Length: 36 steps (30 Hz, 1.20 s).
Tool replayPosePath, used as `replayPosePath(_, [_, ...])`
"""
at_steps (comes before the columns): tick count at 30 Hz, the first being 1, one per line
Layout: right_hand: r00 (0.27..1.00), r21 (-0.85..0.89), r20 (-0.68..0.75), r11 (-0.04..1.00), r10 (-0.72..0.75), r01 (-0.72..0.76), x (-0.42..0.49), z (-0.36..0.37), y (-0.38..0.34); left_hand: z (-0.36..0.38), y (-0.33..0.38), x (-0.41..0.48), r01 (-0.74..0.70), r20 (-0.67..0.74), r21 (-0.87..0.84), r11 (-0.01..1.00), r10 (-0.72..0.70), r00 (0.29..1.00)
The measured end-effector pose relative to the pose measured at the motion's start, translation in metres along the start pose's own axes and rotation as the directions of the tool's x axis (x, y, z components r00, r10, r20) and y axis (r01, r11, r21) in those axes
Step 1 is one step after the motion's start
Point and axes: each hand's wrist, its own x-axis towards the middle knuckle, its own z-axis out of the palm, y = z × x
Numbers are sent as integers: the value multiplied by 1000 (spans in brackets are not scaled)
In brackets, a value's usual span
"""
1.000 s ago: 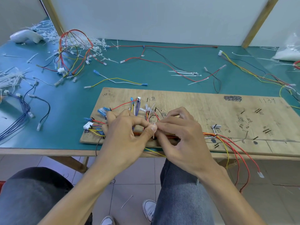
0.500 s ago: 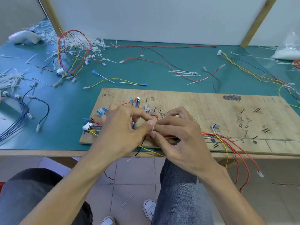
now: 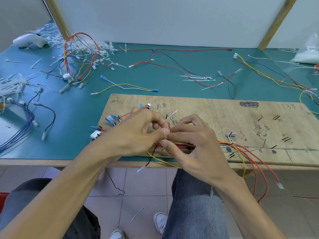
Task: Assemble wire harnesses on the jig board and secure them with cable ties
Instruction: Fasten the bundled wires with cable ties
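- Cable tie point(image 3: 173, 114) is being pinched between thumb and forefinger of the left hand point(image 3: 138, 135). Its white tail is sticking up and to the right, out of the pinch.
- Wire bundle point(image 3: 183, 144) (red, yellow, black) is being gripped by the right hand point(image 3: 196, 150). Fingers are curled over it and the thumb is being pressed in from the near side, just under the left thumb.
- Both hands are being held tip to tip over the near left part of the jig board point(image 3: 207, 116).
- The bundle is being kept along the board's near edge. To the right it is running past a white fixture point(image 3: 230, 136), and red and yellow strands point(image 3: 257, 163) are hanging off the table edge.
- White connector point(image 3: 95, 135) and blue terminals point(image 3: 110, 119) are lying at the board's left end, just beside the left wrist.
- The board is being carried by the green mat point(image 3: 77, 121), at the table's near edge.
- Loose ties point(image 3: 198, 77) are lying on the mat behind the board, well apart from the hands.
- Tangled harness point(image 3: 79, 56) is sitting far left and blue wires point(image 3: 22, 135) are at the left edge.
- Whether the tie is looped round the bundle cannot be told, as it is hidden by fingers.
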Motion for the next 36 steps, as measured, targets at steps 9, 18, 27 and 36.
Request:
replayPosePath(9, [989, 178, -22, 974, 146, -140, 4, 0, 5, -3, -2, 3, -1, 12, -241, 970, 4, 1000])
replayPosePath(18, [992, 66, 48, 991, 113, -116, 8, -2, 0, 14, 0, 3, -70, -233, -91, 993, 48, 971])
replayPosePath(27, [978, 52, 81, 979, 193, -198, 9, -3, 1, 16, 17, 11, -121, -408, -62, 991, 85, 909])
replayPosePath(36, [985, -16, 108, 991, 132, -131, 11, -4, -1, 28, 20, 17, -116, -535, -77, 990, 57, 843])
